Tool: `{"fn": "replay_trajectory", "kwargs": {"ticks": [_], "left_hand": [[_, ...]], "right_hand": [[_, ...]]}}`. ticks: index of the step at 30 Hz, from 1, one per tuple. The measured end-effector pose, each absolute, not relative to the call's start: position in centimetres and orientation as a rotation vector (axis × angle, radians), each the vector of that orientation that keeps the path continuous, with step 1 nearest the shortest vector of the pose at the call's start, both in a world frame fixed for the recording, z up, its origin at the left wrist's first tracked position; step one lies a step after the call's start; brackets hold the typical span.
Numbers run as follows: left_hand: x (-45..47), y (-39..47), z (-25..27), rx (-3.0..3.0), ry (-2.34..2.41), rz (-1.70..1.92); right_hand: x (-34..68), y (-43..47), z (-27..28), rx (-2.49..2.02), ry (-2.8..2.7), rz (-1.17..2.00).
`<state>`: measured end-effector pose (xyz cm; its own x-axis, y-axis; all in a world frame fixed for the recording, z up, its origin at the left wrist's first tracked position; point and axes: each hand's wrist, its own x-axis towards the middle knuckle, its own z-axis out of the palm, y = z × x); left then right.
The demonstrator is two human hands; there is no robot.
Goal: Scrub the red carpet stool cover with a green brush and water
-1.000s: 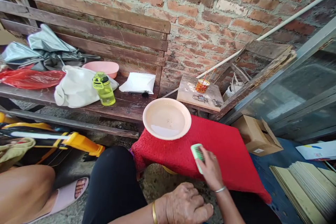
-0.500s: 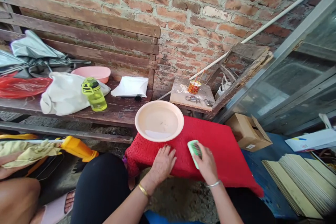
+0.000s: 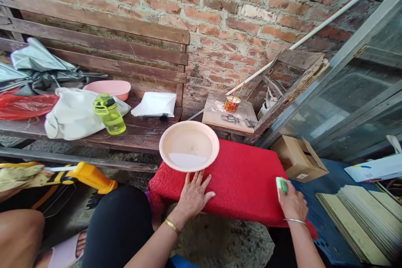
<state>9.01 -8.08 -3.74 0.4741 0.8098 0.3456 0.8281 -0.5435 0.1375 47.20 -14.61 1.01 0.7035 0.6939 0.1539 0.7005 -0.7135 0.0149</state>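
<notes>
My left hand lies flat with spread fingers on a red cloth draped over a low bench. Its fingertips reach the near rim of a pale pink basin, which holds clear water with a few dark specks at the bottom. At the cloth's right end, my right hand is closed round a green and white scrubbing brush. The green bristles show towards the upper right. The palm side of the right hand is hidden.
A wooden bench on the left bears a green water bottle, a white bag and a pink tub. A cardboard box and stacked boards stand right. Another person's knee is at lower left.
My right hand has moved right with the brush, from the cloth's middle to its right end. My left hand has spread its fingers and shifted slightly, now reaching the basin's rim.
</notes>
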Motion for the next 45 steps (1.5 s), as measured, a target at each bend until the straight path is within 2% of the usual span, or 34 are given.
{"fn": "replay_trajectory", "kwargs": {"ticks": [2, 4, 9, 13, 17, 24, 29, 34, 37, 39, 41, 43, 45], "left_hand": [[8.9, -8.1, -3.8, -2.657, -1.465, -0.574], [8.9, -8.1, -3.7, -2.656, -1.463, -0.576], [8.8, -8.2, -3.2, -2.664, -1.464, -0.549], [8.7, -8.0, -3.3, -2.668, -1.428, -0.51], [8.6, -7.9, -3.8, -2.649, -1.423, -0.527], [8.9, -7.9, -3.6, -2.638, -1.425, -0.579], [10.0, -8.7, -2.7, -2.629, -1.501, -0.642], [10.9, -11.1, 0.3, -2.934, -1.317, -0.663], [10.8, -11.1, 4.4, -3.151, -1.314, -1.127], [10.2, -9.3, 7.8, -3.201, -1.469, -1.718], [9.4, -6.0, 10.7, -3.096, -1.867, -2.376], [8.4, -1.7, 12.6, -2.593, -2.437, -2.955], [7.4, 2.5, 13.3, -1.613, -3.224, -3.032]], "right_hand": [[47.9, -15.1, 1.2, -2.846, -1.089, -0.234], [45.9, -14.7, 1.2, -2.681, -1.254, -0.22], [34.2, -11.2, 0.3, -2.047, -1.831, -0.079], [28.6, -9.1, -1.0, -1.876, -2.028, -0.047], [32.6, -8.2, -0.5, -2.131, -1.962, -0.092], [46.0, -10.8, 1.2, -2.64, -1.376, -0.215], [47.8, -12.5, -0.5, -2.636, -1.274, -0.37], [48.0, -12.2, -1.7, -2.541, -1.277, -0.393], [48.2, -12.0, -2.1, -2.504, -1.273, -0.373], [48.2, -12.0, -2.2, -2.492, -1.263, -0.368], [47.9, -12.0, -2.1, -2.488, -1.251, -0.355], [47.7, -12.0, -1.9, -2.497, -1.232, -0.325], [47.5, -12.0, -1.6, -2.513, -1.217, -0.288]]}}
